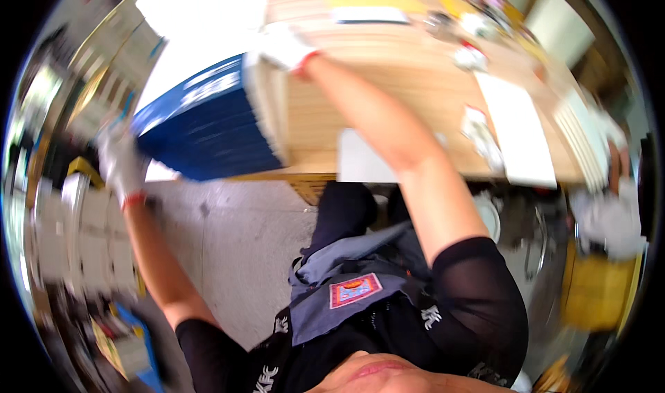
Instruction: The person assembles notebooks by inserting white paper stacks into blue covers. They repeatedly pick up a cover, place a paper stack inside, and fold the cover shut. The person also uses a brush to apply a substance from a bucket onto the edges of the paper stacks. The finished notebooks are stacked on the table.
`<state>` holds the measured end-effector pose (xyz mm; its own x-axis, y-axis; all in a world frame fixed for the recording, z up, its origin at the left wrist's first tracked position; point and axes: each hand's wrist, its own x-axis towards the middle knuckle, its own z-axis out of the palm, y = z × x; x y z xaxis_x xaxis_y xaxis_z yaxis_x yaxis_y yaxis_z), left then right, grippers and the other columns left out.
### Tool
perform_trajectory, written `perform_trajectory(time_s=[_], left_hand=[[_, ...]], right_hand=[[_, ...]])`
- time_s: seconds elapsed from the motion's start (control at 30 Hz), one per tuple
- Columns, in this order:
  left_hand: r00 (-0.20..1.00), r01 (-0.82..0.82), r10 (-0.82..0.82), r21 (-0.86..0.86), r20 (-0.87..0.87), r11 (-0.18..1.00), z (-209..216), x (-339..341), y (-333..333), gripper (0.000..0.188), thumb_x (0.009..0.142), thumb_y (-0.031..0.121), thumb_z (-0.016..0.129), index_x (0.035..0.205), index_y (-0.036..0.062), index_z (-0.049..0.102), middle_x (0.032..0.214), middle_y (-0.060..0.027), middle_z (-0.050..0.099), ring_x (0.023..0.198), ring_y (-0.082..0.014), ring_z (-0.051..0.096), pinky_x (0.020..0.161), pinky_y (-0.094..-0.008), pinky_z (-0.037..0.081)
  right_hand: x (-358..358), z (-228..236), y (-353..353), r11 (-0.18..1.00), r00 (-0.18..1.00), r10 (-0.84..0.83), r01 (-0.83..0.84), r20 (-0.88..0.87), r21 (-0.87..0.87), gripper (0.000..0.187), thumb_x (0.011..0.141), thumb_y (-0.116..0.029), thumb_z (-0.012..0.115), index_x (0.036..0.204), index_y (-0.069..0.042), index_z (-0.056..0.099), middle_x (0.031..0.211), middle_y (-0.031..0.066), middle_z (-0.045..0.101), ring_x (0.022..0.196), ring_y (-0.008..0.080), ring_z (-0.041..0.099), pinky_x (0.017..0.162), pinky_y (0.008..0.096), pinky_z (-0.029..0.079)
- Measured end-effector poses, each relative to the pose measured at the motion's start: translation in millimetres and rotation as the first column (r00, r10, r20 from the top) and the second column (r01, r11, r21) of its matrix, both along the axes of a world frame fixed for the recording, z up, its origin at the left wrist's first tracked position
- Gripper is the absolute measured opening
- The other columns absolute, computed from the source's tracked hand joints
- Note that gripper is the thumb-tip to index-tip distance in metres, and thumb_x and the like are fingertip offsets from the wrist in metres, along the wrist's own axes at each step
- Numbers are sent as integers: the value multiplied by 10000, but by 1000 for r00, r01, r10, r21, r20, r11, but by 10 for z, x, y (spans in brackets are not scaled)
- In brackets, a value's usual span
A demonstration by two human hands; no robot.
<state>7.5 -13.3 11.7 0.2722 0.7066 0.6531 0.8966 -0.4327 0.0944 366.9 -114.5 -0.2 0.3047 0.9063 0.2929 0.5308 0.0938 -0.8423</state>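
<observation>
A thick stack of blue-covered books (215,123) sits at the left front of the wooden table, slanted, its pale page edges facing right. Some white print shows on the top cover. My left hand (121,159), in a white glove with a red cuff, is at the stack's left end, its fingers closed against it and smeared by motion. My right hand (285,47), gloved the same way, grips the far right corner; bright glare washes out its fingertips.
On the wooden table (388,67) lie a white board (516,126), a crumpled white glove (481,137) and a grey sheet (364,159) at the front edge. Small items crowd the far right. Stacked boxes (97,234) stand at left. Another person's arm (616,161) shows at right.
</observation>
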Motion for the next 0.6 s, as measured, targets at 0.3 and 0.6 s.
perform_trajectory(time_s=[0.3, 0.6], left_hand=[[231, 926, -956, 259, 184, 273, -536, 1936, -2119, 545, 906, 99, 571, 1422, 5, 424, 1437, -186, 472, 1346, -326, 438, 1118, -457, 342], [734, 383, 113, -271, 669, -883, -1567, 4596, -4204, 427, 1022, 297, 469, 1367, 48, 432, 1537, -237, 290, 1409, -413, 300, 1104, -485, 343]], right_hand=[[-76, -926, -2396, 982, 899, -6, -78, -439, -172, 464, 954, -463, 562, 1198, -69, 542, 681, 26, 609, 570, 109, 576, 514, 270, 466], [177, -1584, -4338, 875, 700, -413, 127, -583, -467, 362, 963, -372, 559, 1195, -98, 608, 722, 34, 609, 558, 100, 537, 535, 257, 458]])
